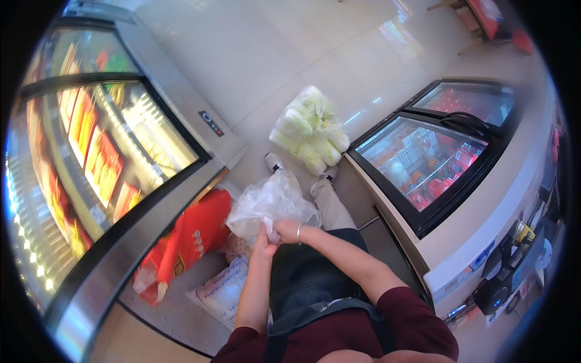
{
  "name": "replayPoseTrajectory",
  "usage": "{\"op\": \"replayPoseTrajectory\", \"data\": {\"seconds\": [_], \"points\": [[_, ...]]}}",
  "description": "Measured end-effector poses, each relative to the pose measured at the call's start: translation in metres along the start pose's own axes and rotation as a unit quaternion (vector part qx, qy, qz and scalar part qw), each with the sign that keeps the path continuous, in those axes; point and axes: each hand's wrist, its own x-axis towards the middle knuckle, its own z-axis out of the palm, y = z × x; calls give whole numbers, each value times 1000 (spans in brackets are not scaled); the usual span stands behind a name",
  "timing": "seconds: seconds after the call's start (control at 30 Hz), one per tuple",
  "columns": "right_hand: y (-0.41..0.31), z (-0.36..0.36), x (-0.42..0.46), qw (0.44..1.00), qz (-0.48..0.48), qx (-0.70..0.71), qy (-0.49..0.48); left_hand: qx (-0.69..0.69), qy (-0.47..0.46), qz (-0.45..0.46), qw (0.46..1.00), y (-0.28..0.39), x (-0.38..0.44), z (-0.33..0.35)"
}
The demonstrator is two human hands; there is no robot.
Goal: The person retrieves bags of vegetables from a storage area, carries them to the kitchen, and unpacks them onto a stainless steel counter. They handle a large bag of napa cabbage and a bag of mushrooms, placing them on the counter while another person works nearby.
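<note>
A crumpled clear plastic bag (272,202) hangs in front of my apron. My left hand (263,242) and my right hand (286,230) meet at its gathered part, both gripping the film. A silver bangle (298,233) circles my right wrist. What the bag contains, if anything, I cannot tell through the folds. On the floor beyond my shoes lies a large clear bag of pale green cabbages (311,129).
A lit glass display case (181,156) with food trays stands at left. Below it are a red bag (199,229) and a white printed sack (224,286). At right is a glass-topped chest freezer (422,159) beside a counter (458,254) with devices. A red seat (483,20) is far right.
</note>
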Motion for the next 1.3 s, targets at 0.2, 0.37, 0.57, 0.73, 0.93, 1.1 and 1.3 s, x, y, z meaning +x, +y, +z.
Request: {"op": "replayPoseTrajectory", "data": {"seconds": [0.2, 0.37, 0.57, 0.73, 0.93, 1.1, 1.3], "points": [[105, -68, 29, 815, 189, 497, 231, 249, 133, 254, 925, -15, 90, -4], [307, -101, 67, 853, 348, -36, 386, 661, 116, 403, 623, -8, 125, -59], [444, -146, 154, 891, 302, -181, 286, 724, 117, 377, 566, 4, 131, -57], [447, -89, 196, 845, 459, -60, 267, 725, 138, 368, 565, -7, 136, -80], [483, -106, 177, 875, 454, -98, 139, 351, 140, 289, 880, -30, 156, -124], [476, -97, 159, 879, 313, 246, 263, 635, 153, 365, 663, -39, 163, -137], [480, -32, 180, 899, 295, 124, 300, 630, 171, 443, 615, -8, 152, -69]]}}
